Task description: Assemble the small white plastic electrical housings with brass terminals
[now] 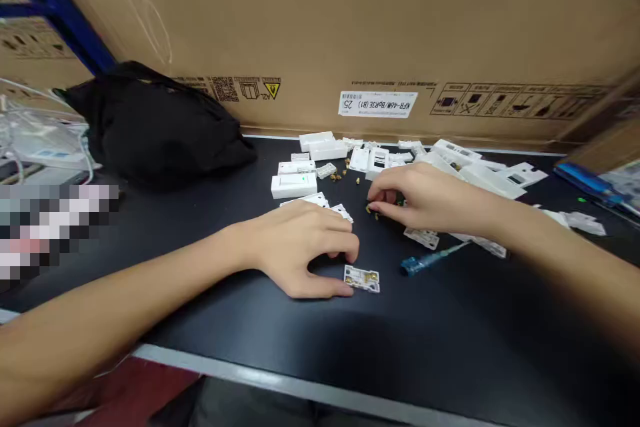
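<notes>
My left hand (305, 247) rests on the black tabletop with fingers curved and thumb apart from the index finger. Its thumb tip is at the near left corner of a small white switch base (362, 278) with brass contacts, lying flat. Farther right, my right hand (415, 195) is lowered to the table, thumb and index finger pinched at a small brass piece (369, 209). Another brass bit (377, 216) lies just below the fingertips. A translucent blue screwdriver (425, 261) lies right of the switch base. Under the right hand, a clear plastic part (423, 237) is partly hidden.
White switch housings (294, 185) and loose brass pieces (336, 177) lie behind the hands. More white covers (493, 177) are piled at the right, beside a blue tool (585, 180). A black bag (160, 127) sits back left. A large cardboard box (320, 27) walls off the rear.
</notes>
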`<control>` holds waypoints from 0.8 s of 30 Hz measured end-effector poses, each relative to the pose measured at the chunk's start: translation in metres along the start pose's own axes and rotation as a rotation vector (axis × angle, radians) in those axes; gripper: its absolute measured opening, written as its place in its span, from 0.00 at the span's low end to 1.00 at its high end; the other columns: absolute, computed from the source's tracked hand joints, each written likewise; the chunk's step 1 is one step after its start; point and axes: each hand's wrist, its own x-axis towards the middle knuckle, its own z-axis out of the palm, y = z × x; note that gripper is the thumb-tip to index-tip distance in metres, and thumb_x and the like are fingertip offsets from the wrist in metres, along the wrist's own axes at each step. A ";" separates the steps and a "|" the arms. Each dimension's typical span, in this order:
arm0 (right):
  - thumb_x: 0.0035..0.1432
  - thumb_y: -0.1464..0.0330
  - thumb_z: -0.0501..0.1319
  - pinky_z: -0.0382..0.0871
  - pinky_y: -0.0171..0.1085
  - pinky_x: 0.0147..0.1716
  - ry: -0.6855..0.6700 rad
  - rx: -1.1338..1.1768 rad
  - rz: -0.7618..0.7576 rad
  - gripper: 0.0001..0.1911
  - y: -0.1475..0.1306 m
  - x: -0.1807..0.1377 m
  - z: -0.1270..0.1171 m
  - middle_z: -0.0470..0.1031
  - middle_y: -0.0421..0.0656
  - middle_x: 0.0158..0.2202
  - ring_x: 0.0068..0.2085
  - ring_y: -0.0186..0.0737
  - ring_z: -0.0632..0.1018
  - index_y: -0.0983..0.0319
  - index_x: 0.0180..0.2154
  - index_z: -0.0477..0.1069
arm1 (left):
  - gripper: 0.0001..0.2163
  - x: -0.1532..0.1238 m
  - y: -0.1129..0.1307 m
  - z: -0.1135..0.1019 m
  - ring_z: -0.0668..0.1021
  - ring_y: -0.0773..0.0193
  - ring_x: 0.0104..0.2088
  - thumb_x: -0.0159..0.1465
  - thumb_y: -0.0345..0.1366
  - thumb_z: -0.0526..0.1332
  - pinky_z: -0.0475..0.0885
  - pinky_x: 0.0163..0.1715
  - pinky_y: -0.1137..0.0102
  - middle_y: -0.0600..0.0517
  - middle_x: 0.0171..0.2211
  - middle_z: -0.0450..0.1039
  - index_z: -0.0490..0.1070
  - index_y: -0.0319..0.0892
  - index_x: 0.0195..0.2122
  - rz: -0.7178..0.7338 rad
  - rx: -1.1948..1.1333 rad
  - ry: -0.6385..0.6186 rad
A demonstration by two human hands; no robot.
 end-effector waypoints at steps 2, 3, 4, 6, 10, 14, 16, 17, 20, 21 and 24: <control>0.62 0.68 0.58 0.62 0.37 0.32 0.052 -0.019 0.017 0.10 0.000 0.004 -0.003 0.81 0.43 0.33 0.31 0.40 0.76 0.60 0.36 0.78 | 0.12 0.000 -0.001 0.001 0.74 0.63 0.32 0.67 0.46 0.65 0.64 0.31 0.65 0.53 0.31 0.73 0.74 0.42 0.38 0.005 0.007 0.009; 0.62 0.69 0.58 0.62 0.37 0.32 0.067 -0.036 0.022 0.10 0.000 0.007 -0.005 0.81 0.43 0.34 0.31 0.40 0.76 0.61 0.36 0.78 | 0.11 0.000 -0.001 0.001 0.73 0.63 0.31 0.67 0.46 0.65 0.64 0.31 0.66 0.53 0.31 0.73 0.74 0.43 0.38 0.008 0.010 0.013; 0.62 0.70 0.57 0.62 0.37 0.32 0.075 -0.058 0.026 0.10 0.000 0.010 -0.005 0.81 0.44 0.34 0.31 0.40 0.76 0.61 0.36 0.78 | 0.11 0.000 -0.002 0.002 0.73 0.63 0.31 0.67 0.46 0.64 0.64 0.31 0.66 0.53 0.31 0.73 0.73 0.43 0.38 0.012 0.013 0.018; 0.61 0.74 0.57 0.61 0.38 0.32 0.071 -0.124 0.026 0.10 0.000 0.017 -0.004 0.80 0.44 0.33 0.30 0.39 0.74 0.62 0.35 0.77 | 0.11 0.000 -0.002 0.003 0.73 0.63 0.31 0.68 0.45 0.64 0.64 0.31 0.66 0.53 0.30 0.72 0.73 0.43 0.37 0.018 0.016 0.029; 0.60 0.79 0.56 0.63 0.38 0.34 -0.001 -0.250 0.026 0.13 -0.002 0.033 0.001 0.80 0.48 0.37 0.35 0.41 0.76 0.64 0.37 0.78 | 0.11 0.000 -0.003 0.005 0.72 0.62 0.30 0.69 0.45 0.63 0.64 0.31 0.65 0.53 0.29 0.72 0.73 0.43 0.37 0.045 0.025 0.052; 0.57 0.80 0.57 0.63 0.39 0.33 -0.064 -0.346 0.076 0.13 -0.008 0.043 0.002 0.80 0.49 0.36 0.34 0.42 0.77 0.65 0.36 0.79 | 0.15 0.000 -0.005 0.005 0.73 0.62 0.30 0.69 0.50 0.63 0.64 0.31 0.65 0.53 0.28 0.72 0.73 0.42 0.35 0.075 0.023 0.063; 0.56 0.81 0.58 0.62 0.39 0.31 -0.100 -0.385 0.111 0.12 -0.012 0.045 0.001 0.79 0.50 0.35 0.32 0.41 0.76 0.66 0.35 0.79 | 0.17 0.001 -0.005 0.005 0.73 0.62 0.31 0.68 0.52 0.64 0.63 0.31 0.65 0.53 0.28 0.72 0.72 0.43 0.34 0.089 0.016 0.067; 0.56 0.81 0.58 0.61 0.39 0.30 -0.116 -0.404 0.126 0.12 -0.014 0.046 0.000 0.79 0.51 0.34 0.31 0.41 0.75 0.66 0.35 0.79 | 0.17 0.001 -0.004 0.004 0.73 0.62 0.31 0.68 0.53 0.64 0.63 0.31 0.65 0.53 0.28 0.73 0.72 0.43 0.34 0.097 0.011 0.066; 0.56 0.80 0.58 0.59 0.39 0.27 -0.134 -0.430 0.140 0.11 -0.017 0.048 -0.001 0.78 0.51 0.33 0.29 0.41 0.74 0.67 0.35 0.78 | 0.16 0.002 -0.003 0.002 0.73 0.61 0.31 0.68 0.51 0.64 0.64 0.33 0.64 0.52 0.28 0.73 0.71 0.43 0.34 0.123 -0.008 0.049; 0.56 0.80 0.58 0.58 0.38 0.27 -0.126 -0.423 0.136 0.11 -0.017 0.049 -0.002 0.78 0.50 0.32 0.29 0.40 0.73 0.67 0.36 0.78 | 0.15 0.002 -0.003 0.001 0.73 0.61 0.31 0.68 0.50 0.64 0.64 0.33 0.64 0.52 0.28 0.73 0.71 0.43 0.34 0.129 -0.010 0.044; 0.55 0.79 0.59 0.58 0.38 0.27 -0.101 -0.388 0.121 0.09 -0.016 0.049 -0.003 0.77 0.48 0.31 0.27 0.39 0.71 0.66 0.36 0.77 | 0.14 0.002 -0.002 0.001 0.73 0.61 0.32 0.69 0.48 0.64 0.64 0.34 0.63 0.51 0.29 0.73 0.72 0.43 0.35 0.136 0.000 0.036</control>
